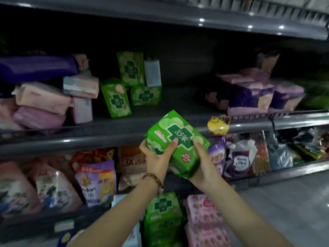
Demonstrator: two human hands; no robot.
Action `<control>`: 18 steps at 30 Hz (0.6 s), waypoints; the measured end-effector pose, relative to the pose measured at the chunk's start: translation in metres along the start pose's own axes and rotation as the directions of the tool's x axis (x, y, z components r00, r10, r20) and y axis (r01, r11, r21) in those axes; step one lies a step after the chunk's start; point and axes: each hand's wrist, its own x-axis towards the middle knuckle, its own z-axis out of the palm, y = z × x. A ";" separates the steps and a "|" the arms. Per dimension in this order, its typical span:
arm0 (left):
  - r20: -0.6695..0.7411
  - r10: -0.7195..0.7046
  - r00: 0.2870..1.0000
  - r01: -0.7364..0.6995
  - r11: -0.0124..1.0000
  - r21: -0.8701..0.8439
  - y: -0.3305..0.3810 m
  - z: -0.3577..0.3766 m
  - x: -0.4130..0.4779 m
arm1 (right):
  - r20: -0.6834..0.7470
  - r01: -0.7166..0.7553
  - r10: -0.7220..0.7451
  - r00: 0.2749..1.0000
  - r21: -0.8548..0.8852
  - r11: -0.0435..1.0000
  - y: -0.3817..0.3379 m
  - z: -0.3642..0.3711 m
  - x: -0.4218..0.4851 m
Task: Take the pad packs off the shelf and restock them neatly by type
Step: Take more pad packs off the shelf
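I hold a green pad pack [178, 138] with a dark green cross in both hands, just in front of the middle shelf's front rail [89, 139]. My left hand [156, 159] grips its left end, and my right hand [204, 163] holds its lower right side. On the middle shelf stand three more green packs [115, 98], one of them leaning. Left of them lies a loose pile of pink packs [42, 98] with a purple pack [35, 67] on top. Purple and pink packs [252, 93] sit at the shelf's right.
A yellow price tag [218, 125] hangs on the rail near the held pack. The shelf below holds bagged goods [96, 180]. More green packs [162, 218] and pink packs [204, 218] are stacked low beneath my arms. Grey floor [293, 202] lies at right.
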 end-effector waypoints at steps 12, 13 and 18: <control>0.012 -0.846 0.534 0.698 0.448 0.559 -0.151 -0.107 -0.022 | -0.210 -0.515 0.470 0.857 -0.344 0.785 0.092 -0.128 -0.012; -0.009 -0.878 0.478 0.705 0.377 0.601 -0.153 -0.109 -0.029 | -0.244 -0.556 0.500 0.831 -0.347 0.756 0.103 -0.133 -0.013; -0.140 -0.908 0.396 0.781 0.252 0.571 -0.213 -0.129 -0.049 | -0.393 -0.613 0.471 0.790 -0.520 0.595 0.204 -0.235 0.025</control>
